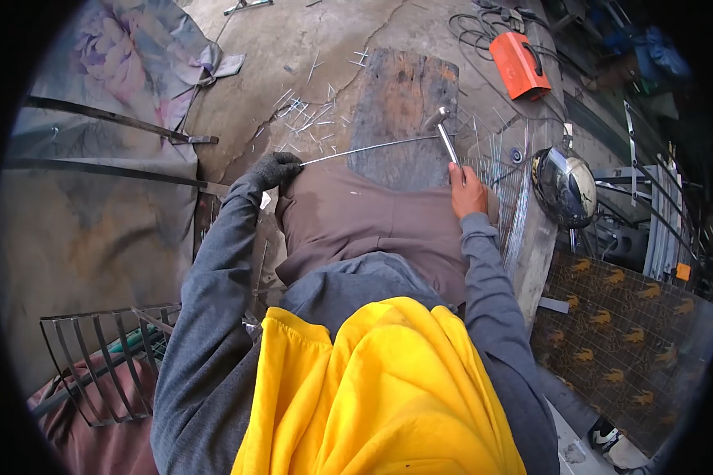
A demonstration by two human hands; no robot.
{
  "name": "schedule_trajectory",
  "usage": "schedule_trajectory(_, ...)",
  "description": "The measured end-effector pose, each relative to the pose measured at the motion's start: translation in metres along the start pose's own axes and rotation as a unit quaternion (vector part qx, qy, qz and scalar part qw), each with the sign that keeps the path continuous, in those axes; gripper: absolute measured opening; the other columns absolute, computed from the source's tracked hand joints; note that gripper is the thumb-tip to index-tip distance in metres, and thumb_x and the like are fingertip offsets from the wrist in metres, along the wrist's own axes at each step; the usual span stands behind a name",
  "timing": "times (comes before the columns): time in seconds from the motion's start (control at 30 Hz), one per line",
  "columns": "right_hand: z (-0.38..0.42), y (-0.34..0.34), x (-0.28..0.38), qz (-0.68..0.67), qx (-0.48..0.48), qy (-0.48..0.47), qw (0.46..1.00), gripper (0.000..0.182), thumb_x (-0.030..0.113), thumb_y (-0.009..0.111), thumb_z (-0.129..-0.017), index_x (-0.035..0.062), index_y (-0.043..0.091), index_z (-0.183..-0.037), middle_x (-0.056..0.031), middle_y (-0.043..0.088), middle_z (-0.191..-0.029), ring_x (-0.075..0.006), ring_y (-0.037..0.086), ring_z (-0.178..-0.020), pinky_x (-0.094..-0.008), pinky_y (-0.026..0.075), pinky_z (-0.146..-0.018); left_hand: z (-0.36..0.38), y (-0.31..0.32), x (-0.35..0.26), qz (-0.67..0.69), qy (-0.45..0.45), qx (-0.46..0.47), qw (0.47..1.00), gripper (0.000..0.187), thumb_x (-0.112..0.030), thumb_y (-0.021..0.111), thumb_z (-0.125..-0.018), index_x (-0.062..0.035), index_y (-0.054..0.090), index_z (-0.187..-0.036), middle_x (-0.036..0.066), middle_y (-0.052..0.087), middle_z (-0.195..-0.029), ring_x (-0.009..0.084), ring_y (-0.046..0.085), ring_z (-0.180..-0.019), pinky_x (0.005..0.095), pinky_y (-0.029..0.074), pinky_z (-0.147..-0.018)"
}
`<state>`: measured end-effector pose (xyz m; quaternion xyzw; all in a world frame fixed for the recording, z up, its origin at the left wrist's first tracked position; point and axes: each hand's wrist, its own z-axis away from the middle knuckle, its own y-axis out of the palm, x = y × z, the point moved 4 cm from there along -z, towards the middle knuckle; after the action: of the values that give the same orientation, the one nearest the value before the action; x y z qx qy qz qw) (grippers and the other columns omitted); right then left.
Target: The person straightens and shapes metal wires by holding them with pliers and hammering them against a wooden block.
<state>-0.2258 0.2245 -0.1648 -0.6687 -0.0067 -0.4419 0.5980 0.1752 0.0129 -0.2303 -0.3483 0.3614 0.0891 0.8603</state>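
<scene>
My left hand (274, 170), in a dark grey glove, is closed around one end of a thin metal rod (364, 148). The rod runs to the right over a worn wooden board (396, 95), and its far end is near the hammer head. My bare right hand (469, 192) grips the handle of a hammer (449, 142), its head up and tilted to the left above the board's right edge. Short cut pieces of rod (305, 115) lie scattered on the concrete to the left of the board.
An orange machine (520, 65) with cables stands at the upper right. A welding helmet (564, 188) sits to my right, beside a bundle of long thin rods (517, 206). Metal bars (111, 119) jut in from the left in front of a hanging cloth (95, 229). A metal rack (107, 368) is lower left.
</scene>
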Motion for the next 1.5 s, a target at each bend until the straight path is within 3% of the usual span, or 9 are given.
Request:
schedule_trajectory(0.27, -0.002, -0.002, 0.012, 0.029, 0.046, -0.037, 0.998, 0.047, 0.051, 0.052, -0.097, 0.0057, 0.061, -0.099, -0.0229, 0.066, -0.084, -0.0462, 0.062, -0.083, -0.0513, 0.046, -0.070, -0.014, 0.007, -0.016, -0.021, 0.015, -0.012, 1.000, 0.033, -0.032, 0.065, -0.091, -0.0088, 0.071, -0.113, 0.009, 0.072, -0.107, 0.0207, 0.066, -0.099, 0.0357, 0.049, -0.093)
schedule_trajectory(0.47, 0.011, -0.009, 0.037, -0.094, -0.066, -0.073, 0.991, 0.046, 0.050, 0.052, -0.097, 0.0050, 0.060, -0.098, -0.0232, 0.066, -0.084, -0.0474, 0.062, -0.081, -0.0532, 0.045, -0.070, -0.028, 0.020, -0.004, -0.011, 0.033, -0.015, 0.999, 0.034, -0.034, 0.063, -0.090, -0.0102, 0.070, -0.114, 0.011, 0.071, -0.112, 0.0270, 0.066, -0.104, 0.0386, 0.049, -0.094)
schedule_trajectory(0.6, -0.002, 0.012, -0.007, 0.013, 0.012, -0.027, 0.999, 0.046, 0.051, 0.049, -0.098, 0.0057, 0.057, -0.092, -0.0248, 0.066, -0.085, -0.0489, 0.061, -0.082, -0.0555, 0.044, -0.071, -0.019, 0.016, -0.023, -0.047, 0.020, -0.025, 0.998, 0.034, -0.033, 0.063, -0.090, -0.0106, 0.070, -0.114, 0.013, 0.070, -0.113, 0.0282, 0.066, -0.105, 0.0388, 0.049, -0.095)
schedule_trajectory(0.8, 0.014, 0.018, -0.020, 0.030, 0.034, 0.038, 0.998, 0.042, 0.054, 0.049, -0.096, 0.0126, 0.056, -0.102, -0.0260, 0.066, -0.086, -0.0517, 0.060, -0.087, -0.0585, 0.045, -0.074, -0.011, 0.021, -0.026, -0.006, 0.020, -0.053, 0.998, 0.035, -0.033, 0.065, -0.090, -0.0071, 0.071, -0.112, 0.014, 0.072, -0.107, 0.0246, 0.067, -0.099, 0.0367, 0.051, -0.091)
schedule_trajectory(0.93, 0.013, 0.026, -0.028, -0.013, -0.012, 0.015, 1.000, 0.044, 0.053, 0.053, -0.095, 0.0104, 0.059, -0.100, -0.0268, 0.065, -0.084, -0.0513, 0.060, -0.083, -0.0575, 0.046, -0.072, -0.001, 0.021, -0.037, -0.006, -0.008, -0.089, 0.996, 0.035, -0.034, 0.069, -0.088, -0.0084, 0.072, -0.111, 0.013, 0.072, -0.108, 0.0252, 0.067, -0.103, 0.0358, 0.050, -0.093)
schedule_trajectory(1.07, 0.024, 0.018, -0.023, -0.044, -0.038, 0.020, 0.998, 0.045, 0.055, 0.055, -0.094, 0.0114, 0.062, -0.099, -0.0235, 0.067, -0.086, -0.0489, 0.062, -0.085, -0.0556, 0.048, -0.073, -0.022, 0.028, -0.005, 0.060, 0.011, -0.073, 0.995, 0.028, -0.026, 0.069, -0.087, -0.0061, 0.073, -0.106, 0.012, 0.073, -0.099, 0.0207, 0.067, -0.094, 0.0346, 0.052, -0.086)
schedule_trajectory(1.23, 0.034, 0.010, -0.003, 0.032, 0.102, 0.001, 0.994, 0.045, 0.056, 0.051, -0.095, 0.0143, 0.061, -0.107, -0.0213, 0.069, -0.090, -0.0474, 0.064, -0.087, -0.0565, 0.049, -0.074, -0.011, 0.038, -0.030, 0.099, -0.006, -0.143, 0.985, 0.023, -0.021, 0.069, -0.087, -0.0059, 0.073, -0.104, 0.011, 0.073, -0.096, 0.0196, 0.067, -0.091, 0.0340, 0.052, -0.085)
schedule_trajectory(1.4, 0.035, 0.014, -0.001, 0.047, 0.110, -0.007, 0.993, 0.046, 0.057, 0.047, -0.096, 0.0150, 0.059, -0.111, -0.0210, 0.070, -0.096, -0.0470, 0.064, -0.092, -0.0572, 0.048, -0.079, -0.006, 0.036, -0.024, 0.062, 0.001, -0.200, 0.978, 0.021, -0.017, 0.067, -0.087, -0.0045, 0.073, -0.102, 0.011, 0.073, -0.093, 0.0196, 0.067, -0.088, 0.0332, 0.051, -0.083)
schedule_trajectory(1.5, 0.033, 0.013, -0.003, 0.034, 0.111, 0.011, 0.993, 0.047, 0.056, 0.046, -0.096, 0.0143, 0.060, -0.111, -0.0218, 0.069, -0.099, -0.0476, 0.064, -0.094, -0.0582, 0.047, -0.082, -0.003, 0.034, -0.034, 0.066, 0.004, -0.161, 0.985, 0.021, -0.018, 0.067, -0.088, -0.0043, 0.073, -0.102, 0.011, 0.073, -0.094, 0.0200, 0.067, -0.088, 0.0334, 0.051, -0.083)
